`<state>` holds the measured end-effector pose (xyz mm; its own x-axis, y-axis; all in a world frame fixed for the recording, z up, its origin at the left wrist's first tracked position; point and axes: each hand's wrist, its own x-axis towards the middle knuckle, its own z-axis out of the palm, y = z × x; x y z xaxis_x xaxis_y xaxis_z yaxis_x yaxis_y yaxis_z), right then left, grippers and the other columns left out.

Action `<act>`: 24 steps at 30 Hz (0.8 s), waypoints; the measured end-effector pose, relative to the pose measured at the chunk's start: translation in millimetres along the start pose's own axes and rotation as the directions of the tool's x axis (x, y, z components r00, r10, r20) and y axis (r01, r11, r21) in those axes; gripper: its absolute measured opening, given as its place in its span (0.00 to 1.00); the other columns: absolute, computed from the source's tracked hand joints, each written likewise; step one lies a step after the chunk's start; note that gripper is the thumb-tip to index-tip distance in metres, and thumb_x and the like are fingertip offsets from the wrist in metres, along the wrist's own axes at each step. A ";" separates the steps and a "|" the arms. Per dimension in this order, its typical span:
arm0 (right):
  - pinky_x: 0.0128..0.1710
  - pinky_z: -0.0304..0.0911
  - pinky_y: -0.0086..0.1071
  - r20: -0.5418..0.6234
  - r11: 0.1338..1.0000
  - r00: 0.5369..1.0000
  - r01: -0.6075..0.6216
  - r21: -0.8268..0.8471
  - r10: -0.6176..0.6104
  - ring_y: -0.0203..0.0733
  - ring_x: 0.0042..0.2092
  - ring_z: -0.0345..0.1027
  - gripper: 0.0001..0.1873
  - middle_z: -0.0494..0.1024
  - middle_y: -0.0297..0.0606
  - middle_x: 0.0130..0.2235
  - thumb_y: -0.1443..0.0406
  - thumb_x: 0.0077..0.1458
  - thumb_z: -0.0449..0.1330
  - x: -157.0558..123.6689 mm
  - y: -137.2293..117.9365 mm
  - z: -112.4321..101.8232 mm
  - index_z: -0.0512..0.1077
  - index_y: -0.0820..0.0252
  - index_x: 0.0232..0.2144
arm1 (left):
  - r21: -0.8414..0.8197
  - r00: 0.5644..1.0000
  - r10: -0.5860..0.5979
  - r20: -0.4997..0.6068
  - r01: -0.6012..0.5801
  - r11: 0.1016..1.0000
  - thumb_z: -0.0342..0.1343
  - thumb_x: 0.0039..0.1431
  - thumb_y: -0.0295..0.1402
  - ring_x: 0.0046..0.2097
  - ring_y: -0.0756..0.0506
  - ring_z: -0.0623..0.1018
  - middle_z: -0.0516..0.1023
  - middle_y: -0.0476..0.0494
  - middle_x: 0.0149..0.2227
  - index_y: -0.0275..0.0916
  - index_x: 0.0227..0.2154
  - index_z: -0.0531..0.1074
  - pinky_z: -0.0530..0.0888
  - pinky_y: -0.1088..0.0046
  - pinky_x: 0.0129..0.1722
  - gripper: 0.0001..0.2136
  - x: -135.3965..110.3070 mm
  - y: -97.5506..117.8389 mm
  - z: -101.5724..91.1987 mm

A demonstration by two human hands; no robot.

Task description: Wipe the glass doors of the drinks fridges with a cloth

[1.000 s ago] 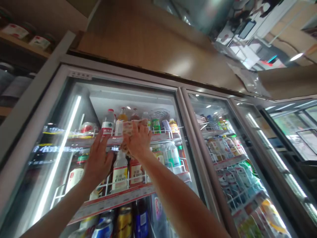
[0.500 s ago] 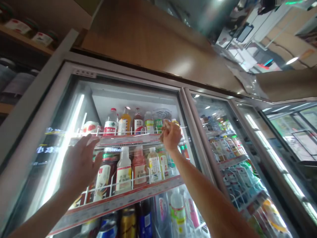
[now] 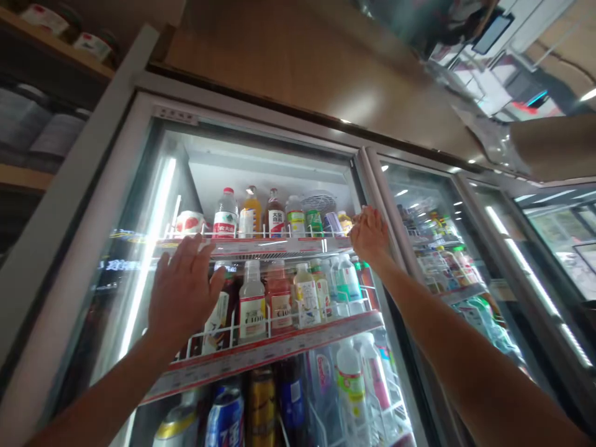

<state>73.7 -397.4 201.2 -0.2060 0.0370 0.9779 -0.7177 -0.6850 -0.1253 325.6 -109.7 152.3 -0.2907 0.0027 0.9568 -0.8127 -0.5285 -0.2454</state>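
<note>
My right hand (image 3: pixel 371 237) is closed at the right edge of the fridge's glass door (image 3: pixel 274 146), near the upright frame. A bit of crumpled pale cloth (image 3: pixel 359 217) shows at its fingers; most of it is hidden. My left hand (image 3: pixel 186 288) is raised with fingers stretched out, in front of the lower left of the glass; whether it touches is unclear. Behind the glass, a red-capped bottle (image 3: pixel 226 214), an orange drink bottle (image 3: pixel 250 212) and other drinks stand on the top shelf. A white-labelled bottle (image 3: pixel 252 304) and a pink drink bottle (image 3: pixel 279 298) stand below.
Cans such as a blue one (image 3: pixel 226 417) fill the lower shelf. To the right, past the metal door frame (image 3: pixel 379 192), is another glass-door fridge section (image 3: pixel 428 192). A wooden panel (image 3: pixel 288 56) runs above. Jars (image 3: pixel 93 45) stand on a shelf at left.
My right hand has moved right across the glass, from over the top-shelf drinks to the door frame. My left hand has shifted right and its fingers are straighter. The view has moved too.
</note>
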 end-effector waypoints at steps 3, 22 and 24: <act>0.59 0.50 0.47 0.033 0.992 0.993 0.115 0.046 -0.117 0.49 0.67 0.39 0.27 0.51 0.53 0.65 0.64 0.60 0.40 -14.2 -12.0 0.6 0.58 0.71 0.58 | 0.003 1.000 0.025 0.007 -0.025 1.000 0.37 0.61 0.41 0.62 0.33 0.59 0.62 0.27 0.59 0.30 0.53 0.62 0.58 0.46 0.58 0.24 -0.3 -0.3 0.7; 0.60 0.47 0.53 0.113 0.937 0.946 0.273 0.218 -0.303 0.48 0.67 0.37 0.26 0.50 0.44 0.66 0.62 0.60 0.45 -50.5 -74.9 -26.7 0.55 0.58 0.60 | -0.026 0.992 0.101 0.082 -0.099 0.995 0.35 0.62 0.44 0.65 0.34 0.52 0.56 0.29 0.63 0.29 0.59 0.55 0.51 0.47 0.61 0.29 -26.0 -3.3 -5.1; 0.58 0.47 0.56 0.120 0.984 0.992 0.028 0.174 -0.049 0.52 0.67 0.38 0.26 0.49 0.50 0.66 0.63 0.60 0.44 -33.1 -60.3 -19.5 0.55 0.63 0.60 | -0.012 0.992 0.098 0.076 -0.097 0.995 0.36 0.62 0.43 0.65 0.35 0.53 0.55 0.29 0.63 0.28 0.59 0.56 0.51 0.48 0.61 0.29 -31.2 -2.3 -3.6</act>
<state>110.8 -343.1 173.1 -0.0892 -0.0169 0.9959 -0.5965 -0.7998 -0.0670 334.8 -105.5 122.4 -0.3295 -0.1141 0.9372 -0.7868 -0.5156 -0.3394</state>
